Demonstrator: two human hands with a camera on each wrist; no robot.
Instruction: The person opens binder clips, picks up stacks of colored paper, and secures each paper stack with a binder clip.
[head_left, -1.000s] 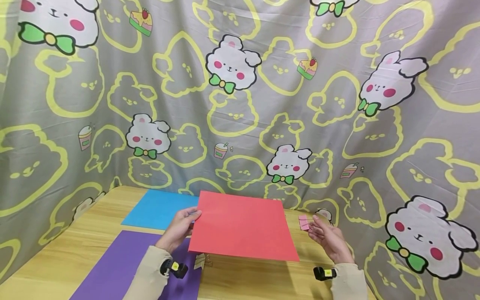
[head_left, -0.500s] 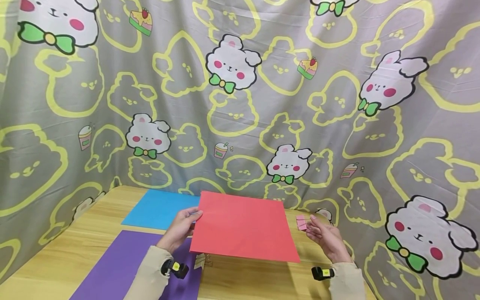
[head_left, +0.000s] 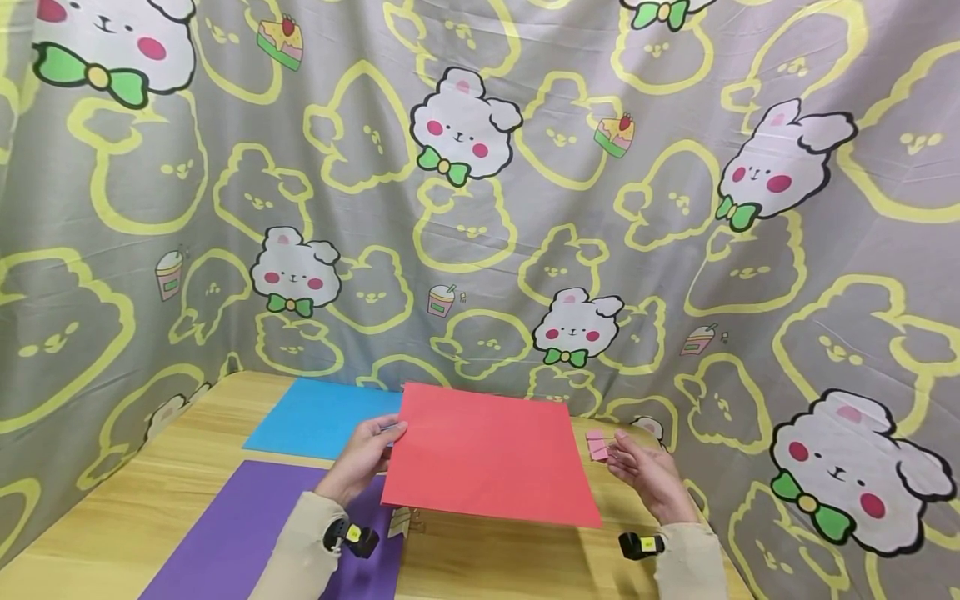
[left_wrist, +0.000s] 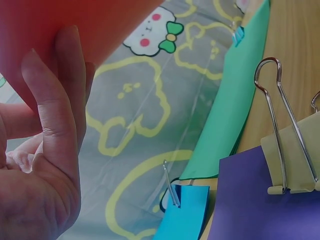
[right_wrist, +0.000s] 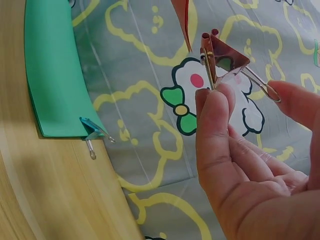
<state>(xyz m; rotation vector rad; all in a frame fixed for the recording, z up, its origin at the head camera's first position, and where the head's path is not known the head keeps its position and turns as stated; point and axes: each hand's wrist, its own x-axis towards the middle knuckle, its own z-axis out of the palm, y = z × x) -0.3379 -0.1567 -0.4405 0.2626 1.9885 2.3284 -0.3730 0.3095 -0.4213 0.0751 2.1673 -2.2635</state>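
My left hand (head_left: 363, 458) grips the left edge of a red sheet of paper (head_left: 487, 454), held up above the table; in the left wrist view its fingers lie under the red paper (left_wrist: 95, 20). My right hand (head_left: 652, 475) pinches a pink binder clip (head_left: 597, 445) to the right of the sheet. The right wrist view shows the binder clip (right_wrist: 227, 57) by its wire handles, thumb on one and fingers on the other. A corner of the red paper (right_wrist: 184, 17) is near the clip, apart from it.
Purple paper (head_left: 225, 525) with a cream binder clip (head_left: 400, 522) lies at the table's left front, blue paper (head_left: 322, 421) behind it. Green paper (right_wrist: 55, 75) with a teal clip (right_wrist: 91, 128) shows in the wrist views. A patterned curtain (head_left: 480, 208) hangs behind the table (head_left: 480, 562).
My right hand has moved a little left with the pink binder clip, closer to the red paper's right edge. The red paper has shifted very slightly right with my left hand.
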